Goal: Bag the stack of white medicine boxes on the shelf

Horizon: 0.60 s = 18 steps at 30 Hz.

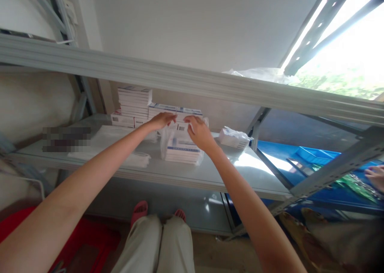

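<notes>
Reaching forward over a grey metal shelf (180, 177), both bare arms stretch toward a clear plastic bag (181, 147) stuffed with flat white boxes with blue bands. The bag sits near the middle of the shelf, its mouth toward the back. The left hand (162, 120) rests at the bag's top left edge, fingers curled toward the opening; whether they pinch the plastic cannot be told. The right hand (200, 133) lies on the bag's upper right corner, fingers bent as if pinching the film, though the grip itself is hidden behind the knuckles.

Just behind the hands stands a low row of the same boxes (177, 112), and to the left a taller stack of boxes (134, 101) leans close to the wall. Flat white packets (120, 149) lie left of the bag, and a smaller wrapped bundle (234, 137) lies to its right. At the far right edge another person's hand (375, 177) rests over a blue tray area (315, 155).

Risks, judged from this view: the film looks thin and slippery, so a loose hold could let the boxes slide out toward the shelf's front edge and drop to the floor. An elbow or wrist swinging left might topple the tall stack. Pulling the film hard could tear it.
</notes>
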Each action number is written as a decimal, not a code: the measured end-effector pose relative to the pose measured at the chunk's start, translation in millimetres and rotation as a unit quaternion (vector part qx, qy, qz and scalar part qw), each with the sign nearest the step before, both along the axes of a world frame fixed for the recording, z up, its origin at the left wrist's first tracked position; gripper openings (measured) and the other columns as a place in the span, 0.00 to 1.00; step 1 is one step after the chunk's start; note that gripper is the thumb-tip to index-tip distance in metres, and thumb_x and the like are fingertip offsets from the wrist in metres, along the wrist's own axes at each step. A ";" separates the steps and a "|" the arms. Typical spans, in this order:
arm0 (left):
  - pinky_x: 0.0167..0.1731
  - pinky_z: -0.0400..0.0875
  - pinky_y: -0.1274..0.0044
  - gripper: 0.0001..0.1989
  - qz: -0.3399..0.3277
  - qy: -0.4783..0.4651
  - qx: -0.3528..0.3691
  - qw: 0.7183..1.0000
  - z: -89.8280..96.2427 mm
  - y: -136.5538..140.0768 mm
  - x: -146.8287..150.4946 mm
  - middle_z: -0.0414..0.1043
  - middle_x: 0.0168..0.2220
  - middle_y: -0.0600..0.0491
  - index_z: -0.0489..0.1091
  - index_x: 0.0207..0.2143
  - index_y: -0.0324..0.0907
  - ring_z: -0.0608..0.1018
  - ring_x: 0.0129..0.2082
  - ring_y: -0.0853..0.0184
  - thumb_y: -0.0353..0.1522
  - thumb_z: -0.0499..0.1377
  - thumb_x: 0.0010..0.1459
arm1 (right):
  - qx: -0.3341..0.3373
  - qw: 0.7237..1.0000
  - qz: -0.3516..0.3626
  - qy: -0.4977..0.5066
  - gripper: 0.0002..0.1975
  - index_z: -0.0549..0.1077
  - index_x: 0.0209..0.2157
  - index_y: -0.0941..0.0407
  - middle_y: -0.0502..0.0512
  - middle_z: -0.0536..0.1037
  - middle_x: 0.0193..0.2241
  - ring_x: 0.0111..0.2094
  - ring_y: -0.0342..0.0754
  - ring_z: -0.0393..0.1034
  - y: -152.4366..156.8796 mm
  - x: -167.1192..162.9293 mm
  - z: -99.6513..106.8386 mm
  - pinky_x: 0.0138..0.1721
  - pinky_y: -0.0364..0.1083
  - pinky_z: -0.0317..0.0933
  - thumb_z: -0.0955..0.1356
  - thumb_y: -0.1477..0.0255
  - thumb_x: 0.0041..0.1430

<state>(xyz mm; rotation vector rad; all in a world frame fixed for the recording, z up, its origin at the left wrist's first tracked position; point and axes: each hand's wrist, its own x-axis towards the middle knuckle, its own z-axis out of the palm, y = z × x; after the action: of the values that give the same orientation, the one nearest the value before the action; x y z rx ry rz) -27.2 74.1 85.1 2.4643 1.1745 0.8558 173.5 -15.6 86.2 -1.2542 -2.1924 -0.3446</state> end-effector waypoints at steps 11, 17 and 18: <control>0.34 0.63 0.76 0.02 0.040 0.325 0.126 0.936 6.1 -20.4 20.6 0.75 0.30 0.48 0.74 0.26 0.40 0.76 0.37 0.59 0.27 0.63 0.46 | -0.236 0.942 -0.097 -0.217 0.13 0.75 0.43 0.58 0.63 0.76 0.41 0.44 0.55 0.71 2.0 -6.4 -18.9 0.43 0.47 0.62 0.68 0.76 0.55; 0.38 0.63 0.73 0.06 0.048 0.348 0.169 0.921 1.3 -20.9 20.3 0.74 0.37 0.43 0.74 0.33 0.37 0.75 0.41 0.57 0.28 0.58 0.54 | -0.317 0.918 -0.033 -0.235 0.41 0.66 0.54 0.56 0.63 0.68 0.52 0.52 0.58 0.65 22.4 -3.4 -29.2 0.49 0.49 0.61 0.78 0.69 0.35; 0.38 0.63 0.73 0.07 0.049 0.355 0.179 0.916 0.5 -21.5 20.1 0.74 0.37 0.42 0.74 0.34 0.37 0.75 0.42 0.56 0.28 0.57 0.56 | -0.320 0.916 -0.032 -0.240 0.43 0.65 0.55 0.56 0.63 0.68 0.53 0.52 0.58 0.64 25.5 -4.9 -32.0 0.50 0.50 0.61 0.79 0.68 0.34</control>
<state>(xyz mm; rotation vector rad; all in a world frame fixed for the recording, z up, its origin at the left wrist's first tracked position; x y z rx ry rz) -7.0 52.6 85.6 3.1837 1.4674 0.1705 168.6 9.9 54.2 -1.7270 -2.8241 0.0748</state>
